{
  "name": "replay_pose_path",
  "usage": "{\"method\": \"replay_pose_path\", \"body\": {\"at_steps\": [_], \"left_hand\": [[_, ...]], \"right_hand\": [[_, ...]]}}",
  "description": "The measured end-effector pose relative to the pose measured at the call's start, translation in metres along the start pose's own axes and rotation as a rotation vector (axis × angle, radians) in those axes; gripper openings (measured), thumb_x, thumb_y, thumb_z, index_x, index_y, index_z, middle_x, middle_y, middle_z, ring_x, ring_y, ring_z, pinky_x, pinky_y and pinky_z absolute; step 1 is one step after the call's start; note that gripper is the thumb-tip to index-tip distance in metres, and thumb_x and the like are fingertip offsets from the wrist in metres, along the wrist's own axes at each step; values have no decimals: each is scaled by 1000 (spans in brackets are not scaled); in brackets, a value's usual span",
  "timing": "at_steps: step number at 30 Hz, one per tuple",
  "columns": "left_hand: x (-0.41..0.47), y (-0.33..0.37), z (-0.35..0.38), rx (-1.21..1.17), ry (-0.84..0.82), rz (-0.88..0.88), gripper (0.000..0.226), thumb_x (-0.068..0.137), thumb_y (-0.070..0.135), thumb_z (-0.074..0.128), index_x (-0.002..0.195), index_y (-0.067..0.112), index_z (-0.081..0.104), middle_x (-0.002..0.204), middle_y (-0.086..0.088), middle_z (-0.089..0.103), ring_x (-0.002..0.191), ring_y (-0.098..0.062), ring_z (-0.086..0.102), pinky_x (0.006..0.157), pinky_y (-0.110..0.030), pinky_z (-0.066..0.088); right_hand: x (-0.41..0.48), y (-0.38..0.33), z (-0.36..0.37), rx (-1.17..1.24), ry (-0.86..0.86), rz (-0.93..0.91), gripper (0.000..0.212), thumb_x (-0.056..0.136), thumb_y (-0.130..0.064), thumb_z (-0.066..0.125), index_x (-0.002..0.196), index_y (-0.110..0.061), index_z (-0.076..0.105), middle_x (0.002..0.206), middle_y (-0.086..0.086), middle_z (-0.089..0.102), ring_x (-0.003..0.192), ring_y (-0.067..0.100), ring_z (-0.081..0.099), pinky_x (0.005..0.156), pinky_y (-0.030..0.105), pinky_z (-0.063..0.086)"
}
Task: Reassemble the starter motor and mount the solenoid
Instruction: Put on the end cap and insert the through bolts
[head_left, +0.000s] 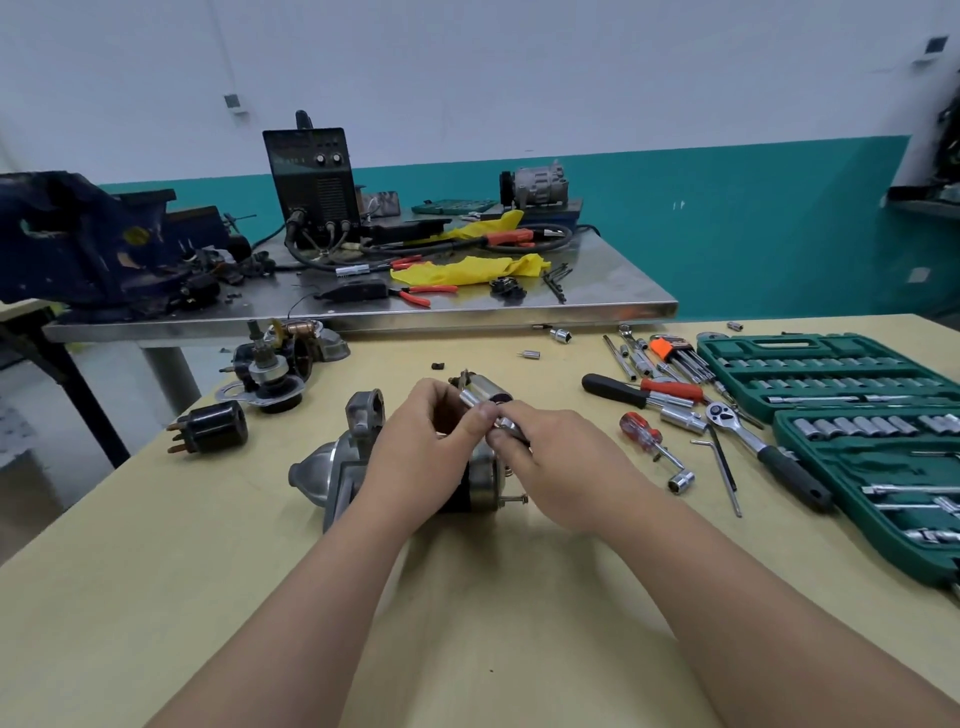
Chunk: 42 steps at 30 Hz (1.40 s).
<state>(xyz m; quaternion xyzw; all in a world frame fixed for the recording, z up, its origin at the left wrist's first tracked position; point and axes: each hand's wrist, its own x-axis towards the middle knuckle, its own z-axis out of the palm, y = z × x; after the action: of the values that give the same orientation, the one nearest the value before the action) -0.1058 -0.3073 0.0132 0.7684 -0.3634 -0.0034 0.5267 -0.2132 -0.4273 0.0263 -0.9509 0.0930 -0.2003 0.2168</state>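
A starter motor (332, 478) lies on its side near the middle of a tan workbench (260, 597), its rounded nose to the left, with the silver solenoid (480, 393) on its far side. Both hands meet just above it. The left hand (421, 441) is curled, thumb and fingers pinched around a small shiny metal piece (470, 399) at the solenoid. The right hand (556, 457) is also curled, its fingertips closed on another small metal part right beside the left thumb; what that part is cannot be told. The hands hide most of the motor's body. To the right lie a ratchet (748, 441), a red-handled screwdriver (641, 433), loose sockets and an open green socket case (841, 384). To the left sit a black cylindrical part (215, 427) and a dismantled assembly (272, 369).
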Motion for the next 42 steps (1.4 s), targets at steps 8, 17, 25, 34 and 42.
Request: {"method": "replay_pose_path", "body": {"at_steps": [8, 17, 25, 34, 42], "left_hand": [[9, 2, -8, -20, -111, 62, 30, 82, 45, 53, 75, 18, 63, 75, -10, 62, 68, -20, 55, 67, -34, 44], [14, -10, 1, 493, -193, 422, 23, 90, 47, 54, 97, 31, 68, 96, 22, 53, 92, -5, 50, 71, -30, 45], [10, -9, 9, 645, -158, 520, 31, 90, 40, 47, 96, 16, 66, 100, 4, 64, 85, -21, 59, 69, -30, 39], [4, -4, 25, 704, -70, 471, 21, 95, 24, 58, 96, 4, 65, 94, -9, 62, 81, -32, 57, 76, -39, 42], [-5, 2, 26, 517, 55, 426, 9, 90, 11, 65, 90, 2, 64, 90, -11, 63, 75, -32, 57, 71, -34, 38]], "right_hand": [[2, 3, 3, 65, -14, -19, 12, 97, -36, 46, 98, -27, 54, 73, -9, 52, 70, 17, 48, 57, 32, 34], [-1, 39, -16, 144, -172, 160, 28, 93, -46, 49, 89, -23, 63, 77, -1, 64, 73, 19, 58, 68, 39, 50], [12, 69, -15, 311, 74, 573, 39, 94, -36, 50, 132, -26, 47, 109, -6, 60, 87, 12, 58, 79, 31, 46], [-12, 151, -49, -777, -171, 980, 36, 85, -17, 43, 118, -14, 56, 134, 16, 40, 122, 33, 34, 98, 46, 30], [-15, 147, -54, -557, 67, 760, 25, 92, -10, 41, 117, -16, 41, 70, 5, 58, 65, 23, 56, 65, 36, 44]]}}
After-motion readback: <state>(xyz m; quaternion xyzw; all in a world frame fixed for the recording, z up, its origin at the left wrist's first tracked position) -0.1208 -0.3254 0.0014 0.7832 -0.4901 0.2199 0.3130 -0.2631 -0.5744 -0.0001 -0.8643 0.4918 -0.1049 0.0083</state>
